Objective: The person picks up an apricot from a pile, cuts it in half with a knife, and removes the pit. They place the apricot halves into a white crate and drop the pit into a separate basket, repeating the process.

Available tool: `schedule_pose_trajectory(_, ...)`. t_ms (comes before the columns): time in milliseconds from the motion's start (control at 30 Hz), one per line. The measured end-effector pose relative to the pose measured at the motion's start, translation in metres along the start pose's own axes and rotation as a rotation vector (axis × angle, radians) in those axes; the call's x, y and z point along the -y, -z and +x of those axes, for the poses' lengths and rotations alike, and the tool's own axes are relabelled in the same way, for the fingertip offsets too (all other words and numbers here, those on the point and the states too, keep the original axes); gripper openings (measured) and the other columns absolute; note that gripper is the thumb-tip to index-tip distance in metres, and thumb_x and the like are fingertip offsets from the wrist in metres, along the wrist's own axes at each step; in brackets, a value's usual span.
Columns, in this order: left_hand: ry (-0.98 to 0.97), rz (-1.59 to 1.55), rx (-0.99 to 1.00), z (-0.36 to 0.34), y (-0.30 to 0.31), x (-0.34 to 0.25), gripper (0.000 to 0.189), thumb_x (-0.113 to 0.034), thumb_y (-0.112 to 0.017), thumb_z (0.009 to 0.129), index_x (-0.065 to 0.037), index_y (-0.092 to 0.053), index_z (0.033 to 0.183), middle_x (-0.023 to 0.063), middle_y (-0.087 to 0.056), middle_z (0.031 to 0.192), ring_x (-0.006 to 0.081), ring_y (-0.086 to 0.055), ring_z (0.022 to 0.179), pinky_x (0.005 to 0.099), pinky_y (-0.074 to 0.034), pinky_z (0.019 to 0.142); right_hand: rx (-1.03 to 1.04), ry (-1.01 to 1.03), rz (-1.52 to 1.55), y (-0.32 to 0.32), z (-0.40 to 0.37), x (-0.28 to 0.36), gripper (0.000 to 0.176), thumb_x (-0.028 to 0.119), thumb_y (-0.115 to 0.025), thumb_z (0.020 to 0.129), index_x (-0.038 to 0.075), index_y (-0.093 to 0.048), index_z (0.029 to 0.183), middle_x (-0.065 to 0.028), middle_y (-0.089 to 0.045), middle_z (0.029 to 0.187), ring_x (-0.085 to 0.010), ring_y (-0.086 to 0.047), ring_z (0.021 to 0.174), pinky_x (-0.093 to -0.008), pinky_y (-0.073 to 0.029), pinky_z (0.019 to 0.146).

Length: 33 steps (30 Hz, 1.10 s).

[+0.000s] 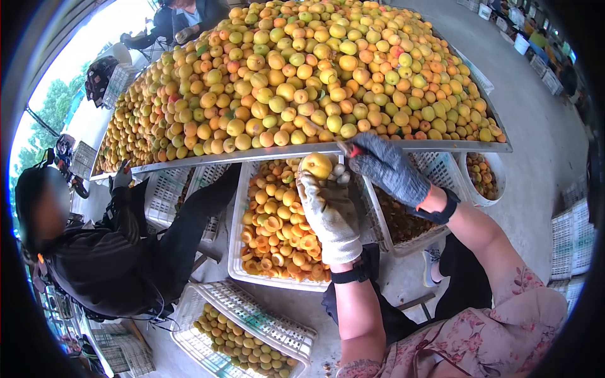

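My left hand (329, 211), in a whitish work glove, holds a yellow apricot (317, 166) up near the metal edge of the table. Just to its right, my right hand (389, 169) wears a grey knit glove and is closed around a small red-handled tool (354, 151); its working end is too small to make out. Below my left hand stands a white crate (236, 252) with halved apricots (277, 230). In front of both hands, whole apricots (302, 75) are heaped on the table (302, 153).
A crate with dark contents (409, 223) and a white bucket of fruit (482, 176) stand at right under the table edge. Another crate of greenish fruit (246, 340) sits on the floor. A co-worker (107, 246) sits at left; another person (189, 19) is across the table.
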<state>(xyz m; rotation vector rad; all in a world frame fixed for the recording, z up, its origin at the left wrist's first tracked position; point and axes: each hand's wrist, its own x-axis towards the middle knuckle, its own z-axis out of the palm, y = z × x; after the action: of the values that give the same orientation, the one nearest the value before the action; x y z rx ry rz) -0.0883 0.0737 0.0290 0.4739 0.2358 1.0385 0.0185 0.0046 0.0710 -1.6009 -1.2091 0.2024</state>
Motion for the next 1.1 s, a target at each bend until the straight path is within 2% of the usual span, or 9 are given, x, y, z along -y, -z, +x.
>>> schedule_pose_trajectory(233, -0.073, 0.073, 0.161, -0.029, -0.001, -0.012, 0.045, -0.038, -0.044, 0.098, -0.003, -0.047, 0.126, 0.0137, -0.059, 0.116, 0.0201, -0.059, 0.096, 0.0342, -0.048, 0.087, 0.093, -0.075, 0.142, 0.003, -0.059, 0.018, 0.026, 0.017, -0.063, 0.09, 0.0, -0.063, 0.11, -0.0126, -0.069, 0.086, -0.0195, -0.066, 0.076, -0.031, -0.051, 0.07)
schedule_pose_trajectory(300, -0.052, 0.071, 0.011, -0.034, -0.009, -0.014, 0.037, -0.033, -0.049, 0.097, -0.003, -0.048, 0.119, 0.012, -0.061, 0.103, 0.0195, -0.062, 0.081, 0.0282, -0.049, 0.073, 0.106, -0.093, 0.21, 0.002, -0.065, 0.019, 0.026, 0.017, -0.063, 0.09, -0.001, -0.064, 0.108, -0.0141, -0.068, 0.087, -0.0191, -0.065, 0.075, -0.0298, -0.051, 0.068)
schedule_pose_trajectory(467, -0.003, 0.093, 0.028, -0.038, -0.008, -0.014, 0.039, -0.035, -0.049, 0.097, -0.004, -0.048, 0.12, 0.0105, -0.061, 0.104, 0.0184, -0.063, 0.083, 0.0263, -0.048, 0.071, 0.177, -0.268, 0.227, 0.009, -0.068, 0.026, 0.023, 0.014, -0.062, 0.09, 0.0, -0.064, 0.107, -0.0134, -0.068, 0.089, -0.0237, -0.065, 0.075, -0.0315, -0.052, 0.067)
schedule_pose_trajectory(533, 0.016, 0.107, 0.018, -0.034, -0.011, -0.01, 0.038, -0.035, -0.049, 0.097, -0.004, -0.048, 0.12, 0.01, -0.062, 0.101, 0.0172, -0.063, 0.082, 0.025, -0.048, 0.069, 0.059, 0.017, 0.159, 0.004, -0.069, 0.013, 0.022, 0.013, -0.061, 0.09, 0.0, -0.065, 0.107, -0.0138, -0.068, 0.088, -0.0244, -0.065, 0.074, -0.0323, -0.051, 0.066)
schedule_pose_trajectory(767, -0.013, 0.292, -0.04, -0.028, -0.018, 0.002, 0.036, -0.036, -0.051, 0.096, -0.006, -0.053, 0.116, 0.0048, -0.064, 0.092, 0.0058, -0.053, 0.066, 0.0169, -0.039, 0.056, -0.005, 0.038, 0.125, 0.0, -0.065, -0.012, 0.024, 0.015, -0.064, 0.089, -0.002, -0.064, 0.106, -0.0146, -0.068, 0.088, -0.0261, -0.066, 0.076, -0.0347, -0.051, 0.068)
schedule_pose_trajectory(833, -0.089, 0.431, -0.062, -0.029, -0.022, 0.005, 0.035, -0.036, -0.052, 0.096, -0.007, -0.054, 0.114, 0.0029, -0.064, 0.092, 0.0031, -0.048, 0.064, 0.0164, -0.037, 0.055, 0.039, -0.351, 0.437, 0.002, -0.065, -0.009, 0.023, 0.017, -0.062, 0.091, -0.001, -0.065, 0.105, -0.0072, -0.066, 0.077, -0.0148, -0.06, 0.066, -0.0282, -0.048, 0.06)
schedule_pose_trajectory(867, -0.086, 0.446, -0.065, -0.03, -0.027, 0.005, 0.033, -0.035, -0.051, 0.096, -0.007, -0.054, 0.114, 0.0022, -0.064, 0.092, 0.0023, -0.045, 0.062, 0.016, -0.035, 0.054, 0.035, -0.336, 0.456, 0.004, -0.065, -0.008, 0.023, 0.017, -0.062, 0.091, -0.001, -0.065, 0.105, -0.0072, -0.066, 0.077, -0.0148, -0.06, 0.066, -0.0282, -0.048, 0.06)
schedule_pose_trajectory(967, -0.04, 0.452, -0.046, -0.031, -0.035, 0.006, 0.033, -0.03, -0.05, 0.097, -0.004, -0.05, 0.117, 0.0076, -0.062, 0.104, 0.0112, -0.058, 0.086, 0.0229, -0.047, 0.075, 0.088, -0.532, 0.626, 0.012, -0.064, -0.012, 0.021, 0.019, -0.061, 0.092, 0.002, -0.066, 0.103, 0.0018, -0.057, 0.067, -0.0046, -0.049, 0.059, -0.0208, -0.04, 0.051)
schedule_pose_trajectory(1100, 0.048, 0.602, -0.036, -0.026, -0.029, 0.009, 0.037, -0.027, -0.05, 0.097, -0.003, -0.046, 0.126, 0.0119, -0.056, 0.118, 0.0169, -0.055, 0.106, 0.0287, -0.046, 0.09, 0.059, -0.659, 0.963, 0.019, -0.064, -0.021, 0.019, 0.022, -0.061, 0.092, 0.006, -0.066, 0.1, 0.0067, -0.051, 0.064, -0.0019, -0.043, 0.055, -0.0177, -0.033, 0.047)
